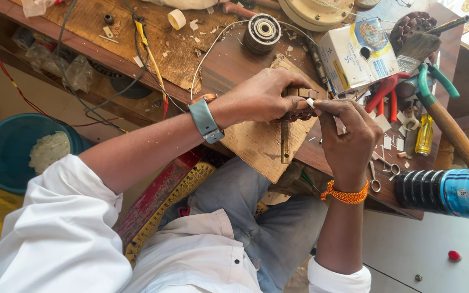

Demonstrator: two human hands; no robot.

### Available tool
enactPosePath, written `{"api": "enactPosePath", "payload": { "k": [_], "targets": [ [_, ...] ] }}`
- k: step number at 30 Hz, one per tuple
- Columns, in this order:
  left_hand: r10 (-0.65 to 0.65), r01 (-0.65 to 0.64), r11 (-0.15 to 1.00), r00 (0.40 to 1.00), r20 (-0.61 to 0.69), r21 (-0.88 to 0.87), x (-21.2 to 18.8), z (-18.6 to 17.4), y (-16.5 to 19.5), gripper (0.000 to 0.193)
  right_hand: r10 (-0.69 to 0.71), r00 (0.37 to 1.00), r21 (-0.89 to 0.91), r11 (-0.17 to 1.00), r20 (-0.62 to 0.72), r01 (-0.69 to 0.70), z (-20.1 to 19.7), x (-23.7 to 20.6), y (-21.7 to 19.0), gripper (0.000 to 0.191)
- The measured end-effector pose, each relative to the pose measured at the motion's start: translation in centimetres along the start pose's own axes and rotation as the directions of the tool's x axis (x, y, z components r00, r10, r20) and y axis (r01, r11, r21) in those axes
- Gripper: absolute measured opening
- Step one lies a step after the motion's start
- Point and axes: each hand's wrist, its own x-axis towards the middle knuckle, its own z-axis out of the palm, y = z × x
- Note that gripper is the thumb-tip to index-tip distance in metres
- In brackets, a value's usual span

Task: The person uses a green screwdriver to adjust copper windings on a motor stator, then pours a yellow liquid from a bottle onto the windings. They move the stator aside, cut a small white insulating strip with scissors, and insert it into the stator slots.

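Note:
My left hand [264,97], with a grey watch strap on the wrist, grips a dark slotted metal core [299,103] on the wooden workbench [229,65]. My right hand [348,135], with an orange thread band at the wrist, pinches a small white paper strip [311,102] at the core's slots. Both hands meet over a plywood sheet [261,144] and a brass-coloured bar [285,141]. Most of the core is hidden by my left fingers.
A white and blue carton [354,54], a brush [416,49], red pliers [384,95], green-handled pliers [435,81], a wooden hammer handle [454,133], small scissors [381,168], a bearing [262,31], a tape roll [176,19], wires and a blue bucket [6,146] surround me.

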Motion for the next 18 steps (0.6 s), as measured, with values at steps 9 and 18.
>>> {"api": "enactPosePath", "payload": {
  "k": [9,18],
  "targets": [
    [0.02,-0.016,0.984,1.0,-0.02,0.176,-0.5,-0.5,0.8,0.045,0.002,0.993,0.059,0.998,0.116,-0.009,-1.0,2.0,-1.4,0.012],
    [0.008,-0.007,0.968,1.0,-0.002,0.251,-1.0,-0.5,2.4,0.042,0.099,0.99,-0.044,0.995,0.099,-0.095,-1.5,1.4,-2.5,0.011]
  ]
}}
